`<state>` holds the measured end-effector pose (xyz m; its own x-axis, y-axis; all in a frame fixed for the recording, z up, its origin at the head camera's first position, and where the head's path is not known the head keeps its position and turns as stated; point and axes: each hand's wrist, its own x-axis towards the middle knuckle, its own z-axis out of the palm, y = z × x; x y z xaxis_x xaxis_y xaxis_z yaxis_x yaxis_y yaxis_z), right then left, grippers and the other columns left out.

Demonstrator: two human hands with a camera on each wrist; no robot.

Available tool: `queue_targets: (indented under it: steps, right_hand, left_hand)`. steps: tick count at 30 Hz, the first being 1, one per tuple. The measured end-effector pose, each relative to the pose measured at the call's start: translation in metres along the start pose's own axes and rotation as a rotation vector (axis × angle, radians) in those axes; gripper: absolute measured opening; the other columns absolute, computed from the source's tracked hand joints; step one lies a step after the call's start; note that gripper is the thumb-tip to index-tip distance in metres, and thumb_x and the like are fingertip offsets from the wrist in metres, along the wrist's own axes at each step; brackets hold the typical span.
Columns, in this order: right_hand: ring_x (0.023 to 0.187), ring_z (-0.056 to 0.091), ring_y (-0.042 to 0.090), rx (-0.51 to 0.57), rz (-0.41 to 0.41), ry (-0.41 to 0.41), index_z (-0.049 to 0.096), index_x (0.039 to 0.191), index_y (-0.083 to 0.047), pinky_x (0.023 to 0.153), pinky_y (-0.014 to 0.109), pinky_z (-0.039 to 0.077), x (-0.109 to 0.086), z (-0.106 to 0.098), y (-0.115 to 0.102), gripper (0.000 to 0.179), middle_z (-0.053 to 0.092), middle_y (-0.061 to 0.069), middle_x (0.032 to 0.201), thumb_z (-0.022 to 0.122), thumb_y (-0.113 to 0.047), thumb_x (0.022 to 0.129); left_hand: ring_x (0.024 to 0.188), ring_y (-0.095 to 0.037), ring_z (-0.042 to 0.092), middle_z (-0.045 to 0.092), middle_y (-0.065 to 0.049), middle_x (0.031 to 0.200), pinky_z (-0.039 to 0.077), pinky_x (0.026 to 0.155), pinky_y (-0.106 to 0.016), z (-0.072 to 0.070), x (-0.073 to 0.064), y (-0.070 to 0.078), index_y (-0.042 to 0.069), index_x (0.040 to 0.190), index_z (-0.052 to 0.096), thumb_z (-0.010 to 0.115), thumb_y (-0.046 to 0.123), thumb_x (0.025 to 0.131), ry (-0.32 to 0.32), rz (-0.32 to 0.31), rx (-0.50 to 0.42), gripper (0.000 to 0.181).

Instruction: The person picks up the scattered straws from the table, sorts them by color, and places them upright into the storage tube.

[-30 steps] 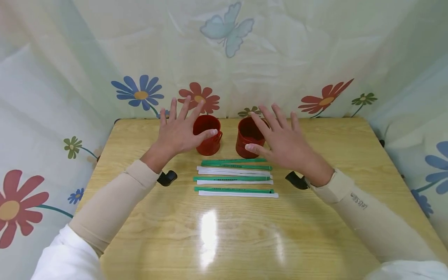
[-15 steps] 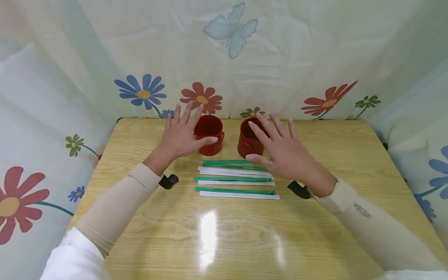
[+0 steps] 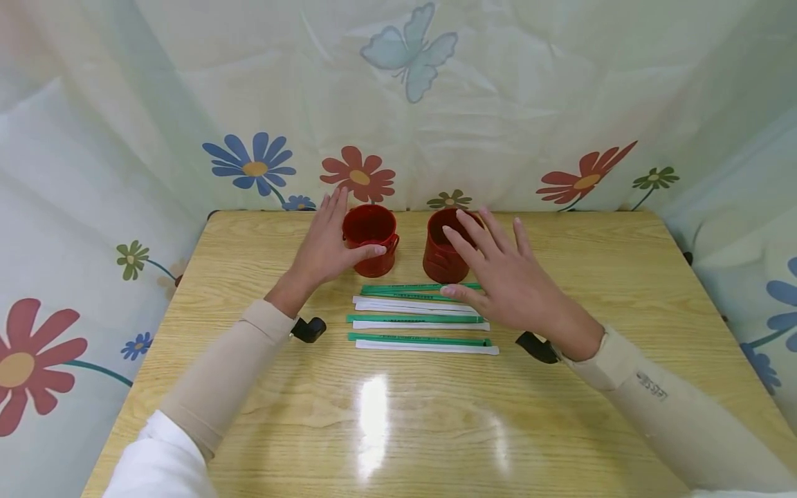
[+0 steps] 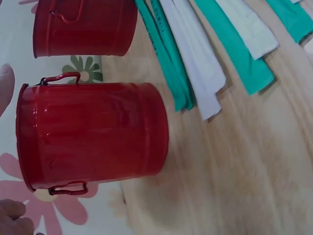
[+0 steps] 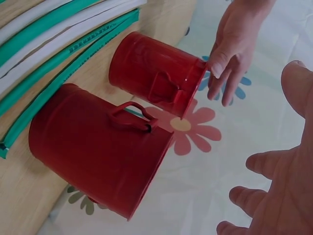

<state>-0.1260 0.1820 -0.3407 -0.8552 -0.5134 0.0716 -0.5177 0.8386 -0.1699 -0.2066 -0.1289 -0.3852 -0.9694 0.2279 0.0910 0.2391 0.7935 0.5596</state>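
One red bucket (image 3: 373, 263) stands upright near the back edge of the worktop (image 3: 436, 415), and a second bucket (image 3: 438, 264) stands upright to its right, with a gap between them. The left hand (image 3: 322, 249) is beside the red bucket, fingers extended and close together, thumb stretched out across the front of the rim in the head view; its grip is wide, and whether the thumb touches the rim I cannot tell. The right hand (image 3: 513, 283) hangs by the second bucket, fingers spread toward its mouth and apart from it in the right wrist view, so that grip is wide too. In front of both buckets, green strips (image 3: 380, 319) and white strips (image 3: 429, 347) lie crosswise in rows. Behind the worktop hangs a pale sheet (image 3: 498, 104) with printed flowers (image 3: 254, 168) and a printed butterfly (image 3: 414, 54).
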Motion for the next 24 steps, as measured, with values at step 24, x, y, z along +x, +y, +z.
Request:
queue_targets:
  steps: [24]
  right_hand:
    - [0.163,0.004,0.040,0.058,0.013,0.026,0.020,0.168,-0.016,0.124,0.077,0.006,-0.021,0.014,0.007,0.088,0.011,0.012,0.177,0.066,-0.049,0.100]
  left_hand:
    - [0.154,-0.033,0.039,0.037,-0.010,0.169,0.053,0.110,-0.054,0.034,-0.007,-0.004,0.012,0.166,0.025,0.087,0.036,0.085,0.216,0.017,-0.418,0.104]
